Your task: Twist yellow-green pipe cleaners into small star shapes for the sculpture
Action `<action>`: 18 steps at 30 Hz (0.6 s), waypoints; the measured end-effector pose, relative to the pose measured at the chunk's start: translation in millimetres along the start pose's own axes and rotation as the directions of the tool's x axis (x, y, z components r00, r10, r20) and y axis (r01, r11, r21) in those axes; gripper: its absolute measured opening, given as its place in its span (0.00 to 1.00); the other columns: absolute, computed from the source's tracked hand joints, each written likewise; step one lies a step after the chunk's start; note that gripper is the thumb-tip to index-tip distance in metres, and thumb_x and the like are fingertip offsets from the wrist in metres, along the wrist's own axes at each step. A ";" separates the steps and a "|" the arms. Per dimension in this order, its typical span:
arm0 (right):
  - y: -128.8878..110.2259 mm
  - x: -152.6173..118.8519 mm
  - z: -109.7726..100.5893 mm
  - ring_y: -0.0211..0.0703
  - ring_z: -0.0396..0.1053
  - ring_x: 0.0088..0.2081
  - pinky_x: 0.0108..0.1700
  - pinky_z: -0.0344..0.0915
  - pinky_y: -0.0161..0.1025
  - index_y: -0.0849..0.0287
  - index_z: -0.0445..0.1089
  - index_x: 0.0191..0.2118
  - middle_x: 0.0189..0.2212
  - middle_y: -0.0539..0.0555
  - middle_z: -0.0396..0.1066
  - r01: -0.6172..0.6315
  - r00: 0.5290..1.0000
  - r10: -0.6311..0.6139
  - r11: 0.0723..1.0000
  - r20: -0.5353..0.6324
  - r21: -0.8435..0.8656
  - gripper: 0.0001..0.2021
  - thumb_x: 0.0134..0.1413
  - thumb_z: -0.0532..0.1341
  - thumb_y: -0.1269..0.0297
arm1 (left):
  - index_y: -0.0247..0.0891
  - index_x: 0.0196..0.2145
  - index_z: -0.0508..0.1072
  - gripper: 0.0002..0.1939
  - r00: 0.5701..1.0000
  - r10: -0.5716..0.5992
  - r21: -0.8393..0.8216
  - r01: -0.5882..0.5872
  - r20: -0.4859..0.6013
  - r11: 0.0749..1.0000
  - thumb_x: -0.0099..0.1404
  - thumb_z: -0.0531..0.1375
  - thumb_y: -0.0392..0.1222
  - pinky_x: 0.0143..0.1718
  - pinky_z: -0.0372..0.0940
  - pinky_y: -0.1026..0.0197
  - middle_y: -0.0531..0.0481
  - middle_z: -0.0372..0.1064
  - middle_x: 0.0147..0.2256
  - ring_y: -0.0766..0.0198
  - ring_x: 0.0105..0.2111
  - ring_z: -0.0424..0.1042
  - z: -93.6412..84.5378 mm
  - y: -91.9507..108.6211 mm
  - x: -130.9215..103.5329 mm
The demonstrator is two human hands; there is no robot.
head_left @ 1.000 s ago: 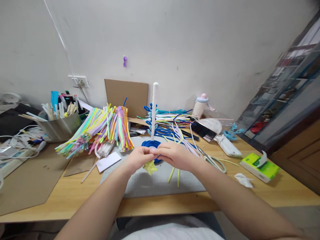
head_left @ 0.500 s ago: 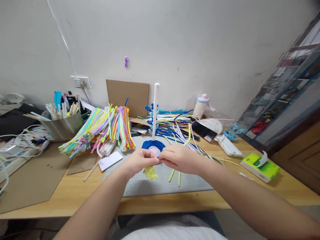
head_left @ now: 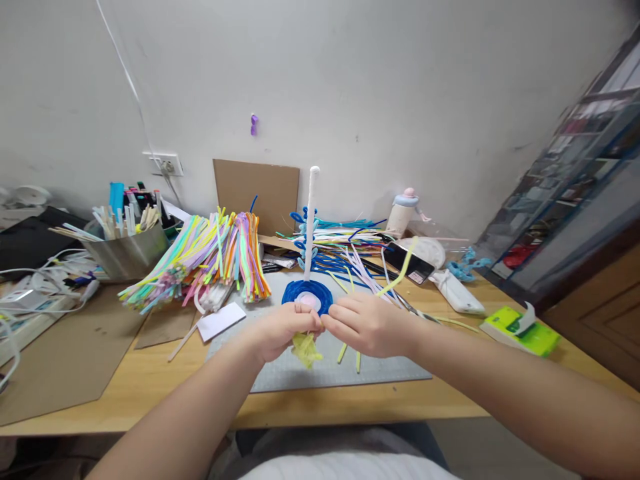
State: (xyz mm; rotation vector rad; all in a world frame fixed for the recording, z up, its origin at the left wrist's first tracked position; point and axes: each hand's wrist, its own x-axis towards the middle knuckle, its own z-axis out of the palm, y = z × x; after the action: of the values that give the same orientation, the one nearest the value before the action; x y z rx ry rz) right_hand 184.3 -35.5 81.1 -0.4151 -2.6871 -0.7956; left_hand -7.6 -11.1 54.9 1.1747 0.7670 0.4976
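My left hand is closed on a yellow fuzzy piece, which hangs below its fingertips. My right hand is closed in a pinch beside it, fingertips nearly touching the left ones. A yellow pipe cleaner sticks up behind the right hand and appears to run into its grip. Just beyond the hands lies a round blue base with a pale pink centre, partly hidden by the left fingers. A white fuzzy stem stands upright at the back of the base, with blue loops beside it.
Bundled coloured pipe cleaners and a metal pot of sticks are at left. A grey cutting mat bears loose yellow pieces. A phone, a white case and a green tissue pack lie at right.
Both hands have shifted slightly right and down with the yellow piece. The yellow pipe cleaner by the right hand now leans further right, and more of the blue base shows.
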 end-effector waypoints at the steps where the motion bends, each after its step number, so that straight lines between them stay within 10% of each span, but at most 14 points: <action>1: 0.9 -0.5 -0.1 0.40 0.61 0.26 0.27 0.52 0.39 0.64 0.66 0.35 0.24 0.53 0.65 0.020 1.000 -0.020 1.000 0.014 -0.010 0.09 0.60 0.49 0.72 | 0.34 0.16 0.65 0.10 1.000 -0.017 -0.009 0.017 0.015 1.000 0.45 0.62 0.41 0.22 0.48 0.65 0.55 0.59 0.15 0.71 0.18 0.55 2.0 0.0 0.1; 5: -3.7 -3.7 3.3 0.38 0.59 0.25 0.25 0.49 0.37 0.61 0.64 0.29 0.23 0.51 0.63 -0.019 0.999 0.016 0.996 0.036 0.093 0.09 0.57 0.50 0.72 | 0.35 0.17 0.64 0.07 1.000 0.007 0.104 -0.004 -0.026 0.995 0.44 0.59 0.39 0.21 0.47 0.66 0.56 0.57 0.15 0.72 0.18 0.53 8.2 -2.7 1.1; 8: -17.1 -2.5 4.9 0.35 0.55 0.22 0.24 0.49 0.35 0.60 0.61 0.24 0.20 0.48 0.60 -0.301 0.953 0.294 0.887 0.076 0.351 0.07 0.50 0.51 0.74 | 0.35 0.19 0.64 0.04 0.985 0.125 0.346 -0.077 -0.120 0.935 0.45 0.57 0.38 0.20 0.45 0.66 0.57 0.56 0.17 0.73 0.18 0.51 12.8 -3.0 -1.2; 10: -25.7 1.6 2.9 0.33 0.52 0.21 0.23 0.47 0.33 0.59 0.58 0.21 0.17 0.46 0.56 -0.557 0.818 0.532 0.640 0.218 0.528 0.07 0.46 0.52 0.74 | 0.36 0.19 0.63 0.03 0.960 0.248 0.540 -0.141 -0.132 0.830 0.47 0.56 0.36 0.20 0.46 0.66 0.57 0.56 0.17 0.72 0.18 0.52 16.6 -1.8 -4.8; 12: -29.1 7.2 -1.0 0.32 0.49 0.19 0.21 0.45 0.31 0.59 0.56 0.19 0.16 0.44 0.52 -0.757 0.577 0.673 0.230 0.462 0.611 0.07 0.44 0.52 0.72 | 0.36 0.19 0.63 0.03 0.891 0.449 0.753 -0.252 -0.063 0.608 0.48 0.54 0.34 0.22 0.49 0.66 0.55 0.58 0.18 0.70 0.20 0.55 20.2 -0.8 -8.6; 14: -26.5 12.0 -5.3 0.30 0.45 0.17 0.19 0.43 0.30 0.58 0.54 0.19 0.14 0.43 0.47 -0.801 0.352 0.588 -0.213 0.728 0.559 0.07 0.45 0.50 0.70 | 0.36 0.19 0.65 0.05 0.765 0.635 0.894 -0.354 0.108 0.275 0.50 0.53 0.32 0.28 0.51 0.63 0.54 0.61 0.19 0.69 0.23 0.58 23.0 -0.8 -11.5; 16: -20.7 14.0 -8.7 0.31 0.38 0.16 0.17 0.41 0.30 0.57 0.51 0.20 0.14 0.41 0.41 -0.763 0.286 0.316 -0.497 0.905 0.414 0.07 0.46 0.47 0.69 | 0.36 0.20 0.66 0.06 0.654 0.705 0.917 -0.398 0.272 0.015 0.51 0.52 0.31 0.32 0.52 0.61 0.53 0.63 0.21 0.67 0.25 0.60 24.7 -1.6 -13.1; 18: -16.4 12.9 -11.0 0.31 0.37 0.15 0.17 0.40 0.30 0.56 0.50 0.21 0.15 0.40 0.40 -0.768 0.335 0.167 -0.522 0.927 0.372 0.07 0.48 0.46 0.68 | 0.36 0.20 0.66 0.06 0.644 0.710 0.917 -0.399 0.284 -0.005 0.52 0.52 0.31 0.33 0.51 0.60 0.53 0.63 0.21 0.67 0.25 0.60 25.6 -1.8 -14.0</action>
State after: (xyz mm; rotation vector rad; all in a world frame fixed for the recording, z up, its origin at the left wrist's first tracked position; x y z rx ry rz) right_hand 169.0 -52.6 86.8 -1.5213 -1.6386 1.8752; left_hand 2.5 -37.7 61.7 2.7558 0.7811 0.9639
